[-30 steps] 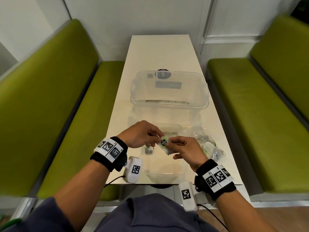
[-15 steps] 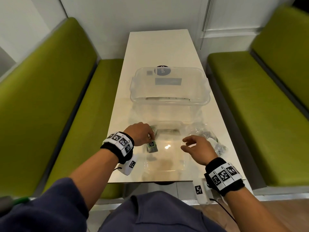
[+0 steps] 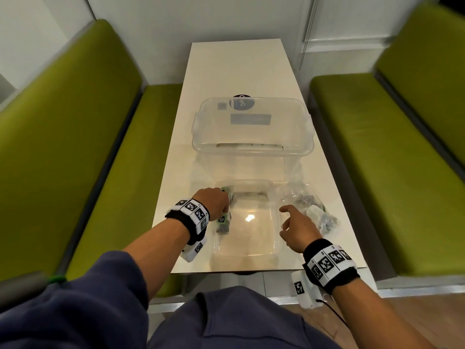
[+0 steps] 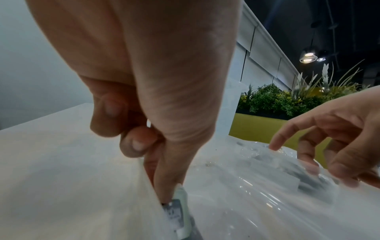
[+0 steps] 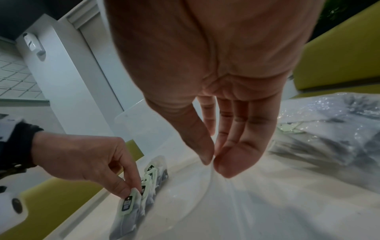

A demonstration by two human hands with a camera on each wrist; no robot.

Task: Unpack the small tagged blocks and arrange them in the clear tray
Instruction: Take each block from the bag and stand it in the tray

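Observation:
The small clear tray (image 3: 273,250) sits near the table's front edge. A row of small tagged blocks (image 5: 153,174), pale green with black labels, stands along its left wall. My left hand (image 3: 221,210) reaches down inside that wall. Its thumb and forefinger pinch the top of the nearest tagged block (image 5: 127,203), also seen in the left wrist view (image 4: 176,209). My right hand (image 3: 285,221) hovers over the tray's right side with relaxed fingers, holding nothing. A crumpled clear bag (image 3: 312,210) holding more blocks lies just right of the tray.
A large clear bin (image 3: 251,152) stands behind the tray in the middle of the narrow white table (image 3: 239,66). Green benches (image 3: 75,147) flank the table on both sides. The table's front edge runs right below the tray.
A second ago both hands held one block above the tray. The right hand let go and drew right; the left carried the block down to the tray's left wall.

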